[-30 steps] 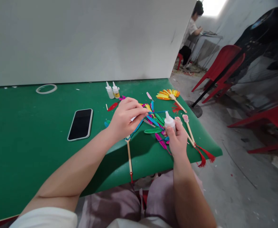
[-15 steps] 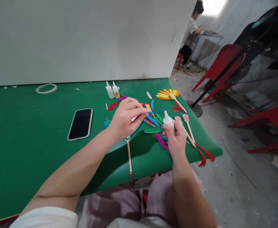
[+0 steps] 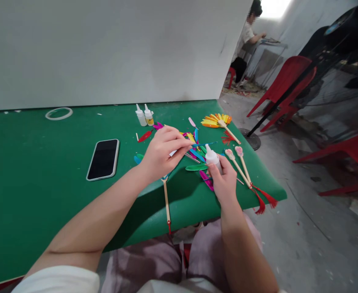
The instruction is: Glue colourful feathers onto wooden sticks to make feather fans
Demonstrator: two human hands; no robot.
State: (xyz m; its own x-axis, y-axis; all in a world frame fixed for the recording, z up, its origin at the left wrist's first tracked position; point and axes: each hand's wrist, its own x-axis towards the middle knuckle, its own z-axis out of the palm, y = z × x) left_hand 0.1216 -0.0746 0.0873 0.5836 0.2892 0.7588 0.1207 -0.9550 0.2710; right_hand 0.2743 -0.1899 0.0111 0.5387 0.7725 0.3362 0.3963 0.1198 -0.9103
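My left hand (image 3: 166, 152) is closed in a pinch on a thin blue feather (image 3: 203, 143), seen almost edge-on and pointing right. My right hand (image 3: 224, 179) is wrapped round a white glue bottle (image 3: 213, 158), upright with a slight tilt to the left. The bottle's nozzle tip is right at the feather; whether they touch I cannot tell. Below my left hand lies a wooden fan handle (image 3: 167, 201) with a red cord, its upper part mostly hidden. Between the hands are loose feathers, among them a green feather (image 3: 196, 167) and a magenta feather (image 3: 206, 180).
Two small bottles (image 3: 145, 115) stand at the back. A phone (image 3: 103, 159) and a white ring (image 3: 58, 114) lie to the left. Rightward are a yellow-orange feather fan (image 3: 217, 121) and two tasselled wooden handles (image 3: 242, 165). Beyond the table, a person sits near red chairs (image 3: 284, 87).
My right hand has shifted slightly left with the glue bottle, and its nozzle now sits nearer the middle of the blue feather. My left hand has stayed in place.
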